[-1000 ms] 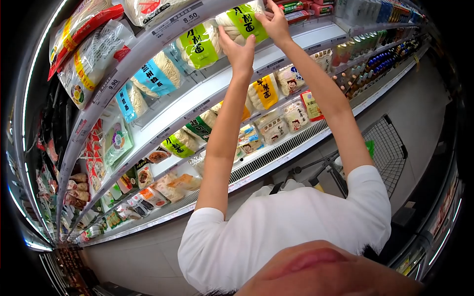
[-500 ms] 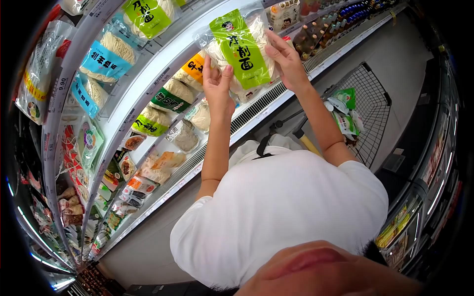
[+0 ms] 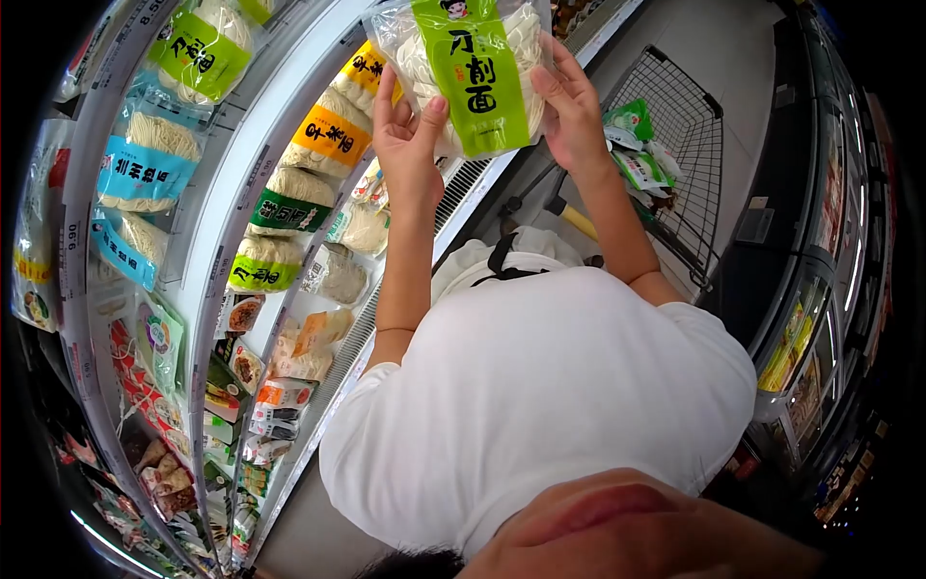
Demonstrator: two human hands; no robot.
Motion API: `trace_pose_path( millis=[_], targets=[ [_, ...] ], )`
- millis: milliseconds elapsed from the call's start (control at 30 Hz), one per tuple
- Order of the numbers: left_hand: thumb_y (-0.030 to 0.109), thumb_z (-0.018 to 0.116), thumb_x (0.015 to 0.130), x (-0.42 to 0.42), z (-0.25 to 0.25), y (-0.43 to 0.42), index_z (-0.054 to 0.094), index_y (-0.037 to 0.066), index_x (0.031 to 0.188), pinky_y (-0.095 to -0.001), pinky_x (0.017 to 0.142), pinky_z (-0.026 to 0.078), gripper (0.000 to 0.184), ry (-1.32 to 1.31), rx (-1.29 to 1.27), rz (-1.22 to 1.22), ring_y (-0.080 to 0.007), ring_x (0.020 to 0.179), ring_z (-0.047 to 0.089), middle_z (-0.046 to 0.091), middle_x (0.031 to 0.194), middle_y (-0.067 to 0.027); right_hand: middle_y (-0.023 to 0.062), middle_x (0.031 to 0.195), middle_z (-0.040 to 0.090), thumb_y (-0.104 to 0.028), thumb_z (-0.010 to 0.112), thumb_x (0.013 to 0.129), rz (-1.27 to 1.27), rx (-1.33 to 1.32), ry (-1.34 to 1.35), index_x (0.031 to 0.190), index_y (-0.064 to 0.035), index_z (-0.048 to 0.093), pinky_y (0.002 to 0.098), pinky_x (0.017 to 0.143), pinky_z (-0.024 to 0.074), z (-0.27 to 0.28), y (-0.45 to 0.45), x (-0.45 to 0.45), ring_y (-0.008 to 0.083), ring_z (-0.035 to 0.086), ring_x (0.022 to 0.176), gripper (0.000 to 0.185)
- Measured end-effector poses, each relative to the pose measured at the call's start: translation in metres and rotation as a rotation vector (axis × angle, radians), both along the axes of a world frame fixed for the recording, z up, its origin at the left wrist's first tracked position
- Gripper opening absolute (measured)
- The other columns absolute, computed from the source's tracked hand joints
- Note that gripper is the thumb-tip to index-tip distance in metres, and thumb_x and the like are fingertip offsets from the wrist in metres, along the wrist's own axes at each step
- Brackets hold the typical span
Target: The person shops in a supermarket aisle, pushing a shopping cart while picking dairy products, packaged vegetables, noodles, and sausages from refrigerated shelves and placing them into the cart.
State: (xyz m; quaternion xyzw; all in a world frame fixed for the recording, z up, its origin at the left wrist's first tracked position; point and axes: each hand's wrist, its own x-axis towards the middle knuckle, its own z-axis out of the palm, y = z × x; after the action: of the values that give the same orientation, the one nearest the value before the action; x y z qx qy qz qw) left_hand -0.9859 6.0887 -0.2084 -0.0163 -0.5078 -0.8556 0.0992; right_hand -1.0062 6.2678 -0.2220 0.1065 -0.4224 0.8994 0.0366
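Between my hands is a clear pack of noodles [image 3: 479, 82] with a bright green label and black characters, its front turned toward me. My left hand [image 3: 410, 130] grips its lower left edge, thumb in front and fingers behind. On the opposite edge, my right hand [image 3: 573, 111] holds the pack, with some fingers hidden behind it. Left of my left hand, noodle packs with an orange label [image 3: 330, 137] and a dark green label [image 3: 290, 206] lie on the shelf.
A wire shopping cart [image 3: 680, 125] stands on the right, with several green and white packages [image 3: 640, 154] inside. Tiered refrigerated shelves [image 3: 214, 193] run along the left, holding blue-labelled noodles [image 3: 149, 169]. A dark display case [image 3: 801, 241] lines the far right.
The view has turned, so the shelves and cart appear shifted left. Both hands still hold the noodle pack, which now sits higher in view and is partly cut off at the top.
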Motion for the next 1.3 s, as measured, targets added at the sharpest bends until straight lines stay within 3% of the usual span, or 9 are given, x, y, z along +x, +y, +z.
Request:
trace_pose_path(
  millis=[533,833,900,1267,1300],
  targets=[
    [0.002,0.068,0.088,-0.01,-0.025,0.05,0.028,0.002,0.149,-0.0295,0.091,0.051,0.073,-0.062,0.001,-0.368,-0.0184,0.107,0.063,0.063,0.123,-0.0172,0.0069,0.12,0.062,-0.015,0.064,0.093,-0.349,-0.023,-0.152,0.136,-0.0003,0.046,0.0234,0.087,0.0514,-0.025,0.045,0.057,0.0112,0.061,0.104,0.048],
    [0.003,0.069,0.088,-0.005,-0.024,0.136,0.03,0.004,0.148,-0.0276,0.087,0.051,0.072,-0.067,-0.023,-0.567,-0.0171,0.103,0.063,0.063,0.12,-0.017,0.0059,0.119,0.062,-0.015,0.064,0.094,-0.554,-0.089,-0.13,0.134,-0.0012,0.048,0.0253,0.089,0.0507,-0.023,0.113,0.102,0.0111,0.061,0.104,0.046],
    [0.002,0.065,0.089,-0.002,-0.032,0.161,0.032,0.001,0.147,-0.0295,0.092,0.05,0.067,-0.061,-0.061,-0.599,-0.0179,0.108,0.063,0.064,0.12,-0.0163,0.0064,0.119,0.062,-0.015,0.065,0.093,-0.618,-0.083,-0.141,0.134,0.0002,0.048,0.0249,0.09,0.0504,-0.022,0.134,0.113,0.0113,0.06,0.105,0.047],
    [0.004,0.064,0.092,0.028,-0.043,0.297,0.028,0.003,0.149,-0.0287,0.095,0.048,0.068,-0.055,-0.059,-0.783,-0.0171,0.111,0.06,0.062,0.125,-0.0146,0.0075,0.117,0.063,-0.014,0.065,0.093,-0.776,-0.052,-0.153,0.132,0.0029,0.048,0.0257,0.092,0.0487,-0.03,0.256,0.165,0.013,0.06,0.106,0.046],
    [0.021,0.059,0.097,0.031,-0.047,0.305,0.028,0.004,0.149,-0.0309,0.097,0.047,0.063,-0.025,-0.155,-0.79,-0.0175,0.112,0.059,0.061,0.125,-0.0116,0.0076,0.117,0.063,-0.014,0.066,0.093,-0.795,-0.035,-0.154,0.132,0.0033,0.049,0.0258,0.093,0.0482,-0.033,0.264,0.167,0.0134,0.06,0.106,0.046]
  ],
)
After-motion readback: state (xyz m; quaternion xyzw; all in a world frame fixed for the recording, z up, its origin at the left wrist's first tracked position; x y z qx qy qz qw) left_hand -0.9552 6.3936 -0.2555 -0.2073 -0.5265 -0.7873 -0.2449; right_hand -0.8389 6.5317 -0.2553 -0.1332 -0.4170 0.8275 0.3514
